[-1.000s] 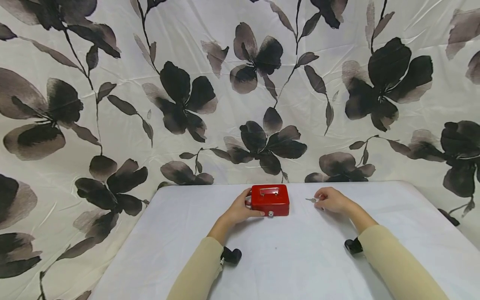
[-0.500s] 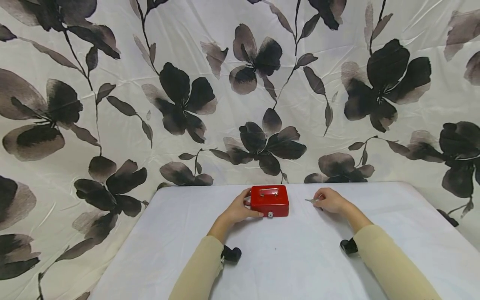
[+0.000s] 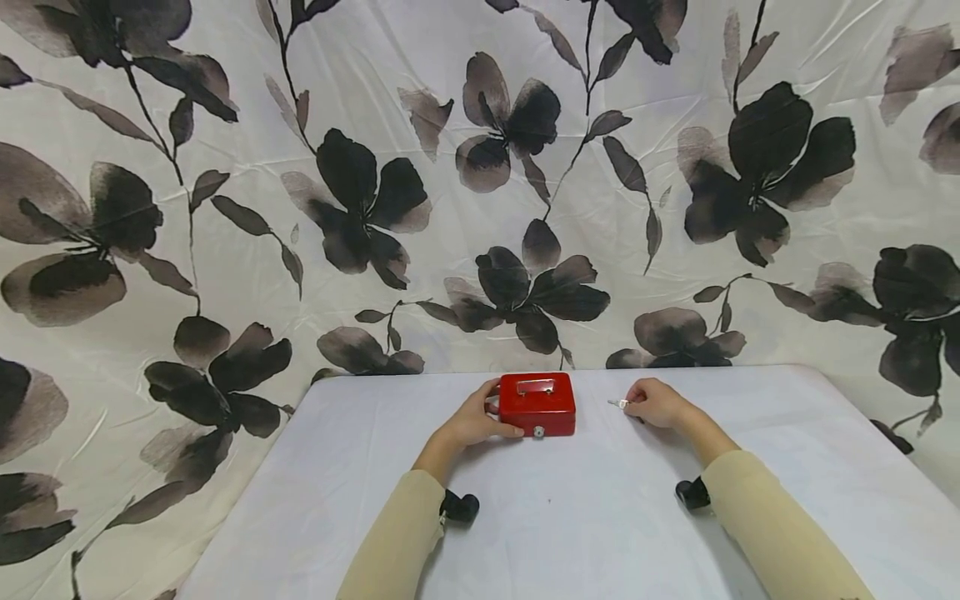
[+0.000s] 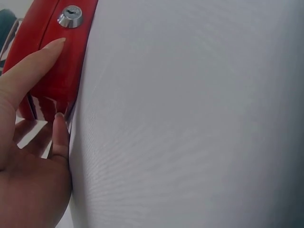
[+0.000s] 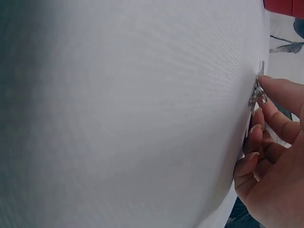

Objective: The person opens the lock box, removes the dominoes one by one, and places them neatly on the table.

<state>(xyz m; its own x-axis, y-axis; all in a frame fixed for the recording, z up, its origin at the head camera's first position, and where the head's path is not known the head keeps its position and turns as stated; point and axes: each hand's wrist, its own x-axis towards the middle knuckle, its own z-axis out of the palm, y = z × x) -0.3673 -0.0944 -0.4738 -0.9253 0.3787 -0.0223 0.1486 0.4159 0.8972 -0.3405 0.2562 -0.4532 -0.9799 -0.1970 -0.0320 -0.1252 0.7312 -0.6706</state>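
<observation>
A red metal cash box (image 3: 537,406) stands near the table's far edge, lid down, with a carry handle on top. Its silver lock (image 4: 71,16) faces the person, and the keyhole shows in the left wrist view. My left hand (image 3: 471,419) holds the box at its left end, thumb on the front below the lock, other fingers at the side. To the right of the box, my right hand (image 3: 660,403) pinches small silver keys (image 5: 258,92) between thumb and fingers, close to the tabletop. One key's shaft points left towards the box, with a gap between.
A white cloth covers the table (image 3: 555,533). Behind its far edge hangs a white curtain (image 3: 420,67) with dark flower prints. Each wrist carries a black camera (image 3: 692,493).
My right wrist has shifted slightly left, and the keys have turned a little in the fingers. The left hand and the cash box stay in place; the head view drifts slightly.
</observation>
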